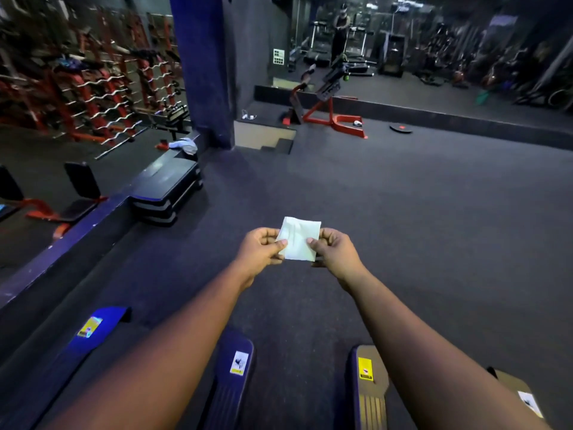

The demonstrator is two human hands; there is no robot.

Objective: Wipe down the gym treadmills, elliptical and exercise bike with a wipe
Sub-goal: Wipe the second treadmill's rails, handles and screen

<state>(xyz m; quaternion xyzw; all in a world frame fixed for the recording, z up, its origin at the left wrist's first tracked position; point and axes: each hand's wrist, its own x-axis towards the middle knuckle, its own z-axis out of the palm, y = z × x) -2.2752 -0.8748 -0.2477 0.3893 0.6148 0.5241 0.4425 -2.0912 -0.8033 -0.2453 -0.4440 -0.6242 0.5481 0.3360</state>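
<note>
A folded white wipe is held out in front of me over the dark gym floor. My left hand pinches its left edge between thumb and fingers. My right hand pinches its right edge the same way. Below my arms, the rear ends of treadmill side rails with warning stickers run along the bottom of the view; another rail end lies under my right forearm.
A stack of black step platforms sits at the left by a mirror ledge. A blue pillar rises ahead. A red bench frame and a round disc lie at the far wall mirror. Open floor lies between.
</note>
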